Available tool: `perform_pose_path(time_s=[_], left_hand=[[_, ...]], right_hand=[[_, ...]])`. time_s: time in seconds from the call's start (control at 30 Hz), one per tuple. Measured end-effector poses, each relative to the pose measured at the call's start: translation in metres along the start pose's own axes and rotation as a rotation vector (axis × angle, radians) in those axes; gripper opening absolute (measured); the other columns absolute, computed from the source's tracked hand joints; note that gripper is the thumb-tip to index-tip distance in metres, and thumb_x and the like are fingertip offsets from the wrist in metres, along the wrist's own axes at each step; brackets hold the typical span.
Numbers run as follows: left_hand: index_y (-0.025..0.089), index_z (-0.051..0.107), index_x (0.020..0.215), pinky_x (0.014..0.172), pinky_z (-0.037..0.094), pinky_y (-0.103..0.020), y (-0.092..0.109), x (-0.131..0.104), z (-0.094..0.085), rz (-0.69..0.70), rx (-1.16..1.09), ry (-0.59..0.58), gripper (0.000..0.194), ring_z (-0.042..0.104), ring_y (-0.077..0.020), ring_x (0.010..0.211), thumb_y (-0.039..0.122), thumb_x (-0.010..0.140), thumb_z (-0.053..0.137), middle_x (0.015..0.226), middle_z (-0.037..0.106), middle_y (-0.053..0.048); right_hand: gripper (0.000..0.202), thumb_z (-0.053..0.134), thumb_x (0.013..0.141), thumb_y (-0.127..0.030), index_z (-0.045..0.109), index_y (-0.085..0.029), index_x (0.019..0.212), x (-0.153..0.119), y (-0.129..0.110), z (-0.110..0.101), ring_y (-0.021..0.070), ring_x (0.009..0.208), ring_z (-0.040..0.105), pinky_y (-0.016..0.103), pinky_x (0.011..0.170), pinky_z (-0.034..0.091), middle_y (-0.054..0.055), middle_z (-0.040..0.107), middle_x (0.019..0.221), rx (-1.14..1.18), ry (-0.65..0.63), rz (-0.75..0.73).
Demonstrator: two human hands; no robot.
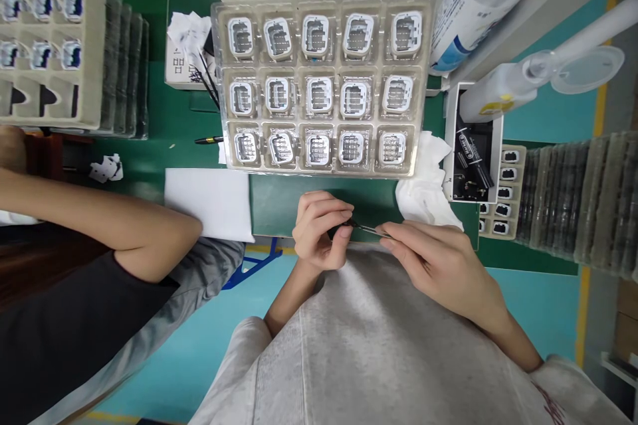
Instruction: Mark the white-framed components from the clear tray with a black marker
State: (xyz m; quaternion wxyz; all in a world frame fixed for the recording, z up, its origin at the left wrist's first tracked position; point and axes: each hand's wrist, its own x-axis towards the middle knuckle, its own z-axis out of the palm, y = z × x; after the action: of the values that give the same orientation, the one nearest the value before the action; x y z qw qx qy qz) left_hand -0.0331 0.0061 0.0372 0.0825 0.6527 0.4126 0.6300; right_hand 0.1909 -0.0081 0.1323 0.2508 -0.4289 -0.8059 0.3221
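My left hand point(321, 229) is closed around a small black part point(335, 230), mostly hidden behind the fingers, close to my chest at the table's front edge. Between the thumb and fingers of my right hand point(433, 259) is a pair of metal tweezers point(369, 230), whose tips point left and meet the black part. Just beyond both hands lies a clear plastic tray point(323, 176). White rectangular housings point(319, 94) with rows of pins sit in its pockets.
At the left sits a person, whose forearm point(100, 219) rests near a folded white cloth point(207, 202). Another tray point(92, 46) tops a stack behind. Crumpled tissue point(426, 179), a white box point(448, 172) with markers and a plastic bottle point(478, 6) stand right. Stacked trays point(573, 199) lie farther right.
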Motion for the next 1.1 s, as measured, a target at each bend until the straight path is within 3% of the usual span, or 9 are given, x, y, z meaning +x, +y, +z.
perform_pose_path(time_s=[1.1], left_hand=[[0.025,0.075,0.121,0.078,0.059,-0.045,0.0018,-0.0018,-0.0007,-0.032,-0.025,-0.011,0.017,0.075,-0.0258,0.086,0.031,0.115,0.061,0.098,0.087,-0.005]], right_hand=[[0.025,0.057,0.128,-0.033,0.079,-0.024,0.138,0.0011,0.0006,-0.0006,0.0212,0.088,0.081,0.03,0.074,0.064,0.006,0.085,0.107,-0.029,-0.031,-0.011]])
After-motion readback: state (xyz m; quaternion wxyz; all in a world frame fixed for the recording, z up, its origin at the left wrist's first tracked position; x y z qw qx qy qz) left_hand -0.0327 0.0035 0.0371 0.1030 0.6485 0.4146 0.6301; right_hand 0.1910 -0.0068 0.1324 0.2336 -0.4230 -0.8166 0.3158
